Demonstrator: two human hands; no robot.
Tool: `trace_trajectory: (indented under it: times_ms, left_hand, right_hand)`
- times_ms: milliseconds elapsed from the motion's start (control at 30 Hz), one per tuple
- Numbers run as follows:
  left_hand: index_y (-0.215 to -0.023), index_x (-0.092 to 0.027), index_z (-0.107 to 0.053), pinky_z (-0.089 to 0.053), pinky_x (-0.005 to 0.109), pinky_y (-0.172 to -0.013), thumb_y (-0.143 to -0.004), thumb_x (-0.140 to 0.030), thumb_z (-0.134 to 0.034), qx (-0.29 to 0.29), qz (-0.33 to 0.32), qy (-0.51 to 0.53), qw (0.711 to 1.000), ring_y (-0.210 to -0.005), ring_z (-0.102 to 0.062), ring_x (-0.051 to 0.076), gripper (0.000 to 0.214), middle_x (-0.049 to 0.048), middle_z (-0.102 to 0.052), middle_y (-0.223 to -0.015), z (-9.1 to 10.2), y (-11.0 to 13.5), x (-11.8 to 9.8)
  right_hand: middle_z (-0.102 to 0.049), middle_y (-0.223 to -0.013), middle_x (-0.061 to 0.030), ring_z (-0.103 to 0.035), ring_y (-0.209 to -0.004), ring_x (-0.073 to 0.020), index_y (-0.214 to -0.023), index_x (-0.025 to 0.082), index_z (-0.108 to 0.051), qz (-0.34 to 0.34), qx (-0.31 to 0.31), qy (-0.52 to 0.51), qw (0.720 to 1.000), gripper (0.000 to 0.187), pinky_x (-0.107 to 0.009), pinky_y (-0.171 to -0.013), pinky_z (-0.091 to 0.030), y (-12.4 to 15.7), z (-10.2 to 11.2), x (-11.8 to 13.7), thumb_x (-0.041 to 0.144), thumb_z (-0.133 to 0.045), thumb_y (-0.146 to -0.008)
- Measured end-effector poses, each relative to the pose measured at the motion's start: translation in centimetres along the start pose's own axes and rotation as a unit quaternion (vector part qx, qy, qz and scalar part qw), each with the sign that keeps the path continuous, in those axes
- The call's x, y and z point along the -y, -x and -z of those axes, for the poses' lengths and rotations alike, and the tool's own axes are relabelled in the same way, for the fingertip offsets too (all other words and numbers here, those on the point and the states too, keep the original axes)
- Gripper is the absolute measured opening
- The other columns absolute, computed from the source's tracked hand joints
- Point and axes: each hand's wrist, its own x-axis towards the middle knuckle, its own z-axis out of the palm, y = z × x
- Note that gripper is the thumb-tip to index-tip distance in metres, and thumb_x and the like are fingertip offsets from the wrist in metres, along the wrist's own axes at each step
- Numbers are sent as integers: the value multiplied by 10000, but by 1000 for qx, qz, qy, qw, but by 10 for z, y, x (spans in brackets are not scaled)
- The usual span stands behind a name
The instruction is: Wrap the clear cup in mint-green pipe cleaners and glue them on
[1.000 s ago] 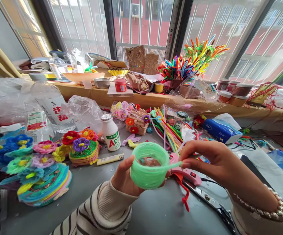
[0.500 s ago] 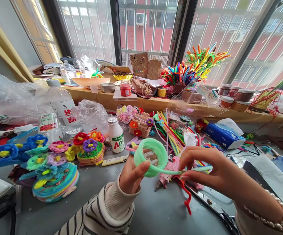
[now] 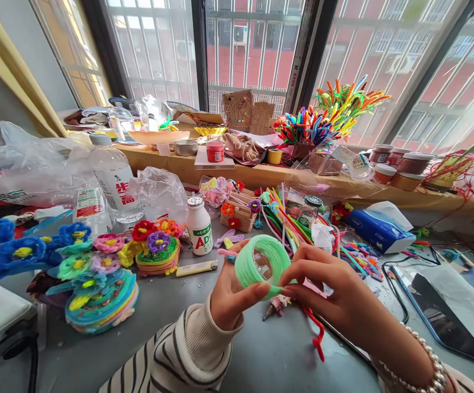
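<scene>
My left hand (image 3: 229,297) is closed around a hollow ring wound with light-green pipe cleaner (image 3: 243,267), thumb on its near lower edge. Clear material shows inside the ring. At the ring's lower right, my right hand (image 3: 323,278) pinches the pipe cleaner's strand close to the coil, fingertips almost touching my left thumb. Below the hands lie a pink thing with a dark pointed tip (image 3: 277,307), partly covered, and a red pipe cleaner (image 3: 318,334). My right forearm hides most of the scissors.
Pipe-cleaner flowers on a round striped base (image 3: 104,305) stand left, near a white bottle (image 3: 200,229) and a lighter (image 3: 197,268). Behind are a small basket (image 3: 239,214) and loose pipe cleaners (image 3: 280,218). At right are a tissue pack (image 3: 378,232) and a phone (image 3: 437,319).
My right hand has moved left along the green strand, from its stretched-out end to beside the coil. The ring is turned slightly, and the view has shifted a little.
</scene>
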Motion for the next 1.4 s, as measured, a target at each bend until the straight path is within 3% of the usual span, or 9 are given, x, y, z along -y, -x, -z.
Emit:
trace_trajectory:
  times_ms: [167,333,433,700,933,1233,1333,1400]
  left_hand:
    - [-1022,-146,-565,-434,351,-832,-682,-363,-606,61,74,32,995,-967,-563,259,405,74,-641,-951,-2,-2,-7]
    - [-1056,-199,-558,-478,320,-770,-685,-315,-622,21,205,57,977,-934,-590,221,394,39,-649,-975,4,2,-13]
    - [-1072,-190,-542,-490,342,-761,-686,-327,-622,30,236,63,969,-918,-601,221,417,66,-636,-1023,7,3,-16]
    - [-1055,-153,-540,-505,341,-723,-618,-352,-678,32,243,1,969,-877,-615,244,500,97,-643,-994,9,2,-15]
    - [-1034,-162,-562,-498,325,-715,-582,-280,-714,31,219,11,975,-877,-615,243,492,79,-657,-959,12,1,-11]
    - [-930,-147,-595,-438,391,-822,-548,-275,-733,18,169,-16,985,-913,-598,279,426,85,-675,-905,5,-2,-10]
    - [-897,-141,-612,-424,400,-848,-539,-288,-734,0,144,-23,989,-915,-597,285,406,83,-681,-876,2,-1,-11]
    - [-902,-135,-614,-425,409,-851,-541,-297,-730,-23,132,-20,991,-917,-596,291,412,88,-682,-869,-1,-1,-13]
  right_hand:
    - [-506,-737,2,-500,-658,-92,-774,207,-606,16,16,-3,1000,83,-201,-613,-407,1,2,-4,207,-527,-799]
    - [-504,-749,-6,-497,-675,-94,-773,201,-603,24,17,4,1000,111,-198,-618,-400,3,6,-5,215,-504,-818]
    - [-504,-758,-3,-493,-687,-89,-774,210,-609,32,21,14,999,109,-188,-624,-395,3,10,-6,205,-508,-817]
    - [-506,-744,-5,-498,-685,-93,-771,208,-623,33,32,30,999,106,-186,-621,-405,2,11,-9,210,-522,-806]
    - [-501,-766,-12,-498,-698,-100,-787,213,-617,30,35,41,998,109,-197,-630,-407,2,10,-11,182,-514,-807]
    - [-499,-766,-12,-501,-701,-104,-788,220,-610,35,28,41,998,117,-207,-628,-414,1,8,-12,181,-502,-815]
    - [-515,-811,-16,-517,-756,-118,-855,236,-601,27,10,41,999,91,-226,-672,-427,1,8,-12,235,-525,-805]
    - [-526,-890,-27,-519,-835,-139,-940,243,-572,17,-15,50,999,168,-252,-737,-427,1,9,-13,292,-558,-780]
